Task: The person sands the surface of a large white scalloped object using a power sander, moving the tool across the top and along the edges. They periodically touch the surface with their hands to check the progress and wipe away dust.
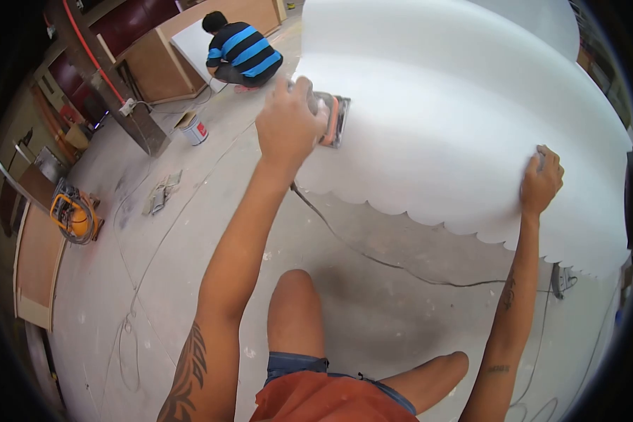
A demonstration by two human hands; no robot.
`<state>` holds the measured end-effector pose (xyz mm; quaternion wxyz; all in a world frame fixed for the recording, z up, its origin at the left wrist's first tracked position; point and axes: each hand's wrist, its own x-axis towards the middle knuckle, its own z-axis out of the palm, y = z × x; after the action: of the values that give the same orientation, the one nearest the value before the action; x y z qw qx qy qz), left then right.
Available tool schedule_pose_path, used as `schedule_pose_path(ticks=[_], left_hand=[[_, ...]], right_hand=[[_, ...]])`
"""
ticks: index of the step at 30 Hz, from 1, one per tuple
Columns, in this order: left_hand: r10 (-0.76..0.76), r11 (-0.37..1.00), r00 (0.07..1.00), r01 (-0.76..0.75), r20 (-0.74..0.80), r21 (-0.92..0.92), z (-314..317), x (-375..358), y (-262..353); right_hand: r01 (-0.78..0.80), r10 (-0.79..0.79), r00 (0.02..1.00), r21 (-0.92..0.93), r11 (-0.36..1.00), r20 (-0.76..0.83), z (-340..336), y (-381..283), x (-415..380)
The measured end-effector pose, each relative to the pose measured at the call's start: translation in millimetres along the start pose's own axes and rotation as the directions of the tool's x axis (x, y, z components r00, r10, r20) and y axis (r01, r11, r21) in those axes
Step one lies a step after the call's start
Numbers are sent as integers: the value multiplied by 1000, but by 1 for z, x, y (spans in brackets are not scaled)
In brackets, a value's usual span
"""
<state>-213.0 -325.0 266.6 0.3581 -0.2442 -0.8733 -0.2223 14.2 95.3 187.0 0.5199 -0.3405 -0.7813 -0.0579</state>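
Note:
My left hand (288, 123) is wrapped round an electric sander (336, 121) with an orange and grey body. The sander's pad is against the left part of a large white curved panel (429, 105) with a scalloped lower edge. A dark cord (344, 243) emerges below my left wrist and runs along the floor to the right. Farther right, my right hand (541, 184) rests against the same panel with its fingers curled. A small greyish thing (539, 162) shows between those fingers, too little of it visible to name.
A person in a striped shirt (243, 53) squats by a wooden cabinet (179, 53). On the concrete floor are a paint can (192, 131), crumpled paper (163, 193) and an orange compressor (77, 214). A post (109, 77) stands at left. A dark tool (560, 281) lies under the panel's right end.

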Motion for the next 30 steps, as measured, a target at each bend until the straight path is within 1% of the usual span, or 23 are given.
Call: schedule_pose_path(ticks=[2,3,4,6,7,9,12,13,15,16,18,19,21,22,24,25,26,27,30], left_hand=[[84,990,996,-80,-24,116,6,31,4],[80,985,997,-79,0,155,13,52,4],[92,986,996,-91,0,142,17,71,4],[84,983,989,-103,125,149,23,103,5],[92,983,988,-110,125,146,29,117,5],[116,964,976,-155,182,216,36,136,7],[156,960,972,-191,173,207,41,142,9],[155,961,973,-189,172,202,40,140,8],[200,950,973,-220,112,222,42,126,8],[199,951,973,-220,114,218,36,115,15],[80,976,991,-99,104,193,24,85,24],[70,977,992,-90,105,193,20,71,23],[65,987,997,-71,45,141,9,43,22],[66,987,997,-72,45,146,6,28,20],[32,997,998,-29,-49,67,6,-2,14],[37,997,998,-34,-41,74,8,-16,10],[31,998,997,-27,-67,64,10,-29,6],[25,999,995,-21,-100,50,9,-31,6],[25,999,995,-20,-98,48,10,-24,10]], right_hand=[[-7,7,1000,-5,1000,7,0,-1,-1],[-10,10,1000,6,1000,13,-1,0,0],[-18,18,1000,-8,1000,6,-1,0,1],[-35,35,999,18,999,14,0,-1,0],[-43,42,999,11,999,12,0,-1,0],[-47,47,999,17,999,12,0,-1,0],[-54,54,998,20,998,19,-1,-3,-2],[-59,59,998,12,998,23,-2,-5,-1],[-48,47,999,18,999,21,-4,-5,-1],[-39,38,999,30,999,21,-3,-3,-2],[-27,26,999,11,1000,26,0,2,-4],[-15,15,999,-4,1000,28,1,3,-3],[-9,10,1000,-5,1000,27,-1,1,-3],[-14,14,1000,-7,1000,20,-1,0,-3],[-1,1,1000,-13,1000,8,0,0,-1],[22,-22,1000,-26,999,6,-1,1,-3],[13,-13,1000,-23,1000,15,-1,1,-6],[-2,3,1000,-23,1000,11,0,0,-4],[-24,24,1000,-41,999,12,0,-2,-1]])
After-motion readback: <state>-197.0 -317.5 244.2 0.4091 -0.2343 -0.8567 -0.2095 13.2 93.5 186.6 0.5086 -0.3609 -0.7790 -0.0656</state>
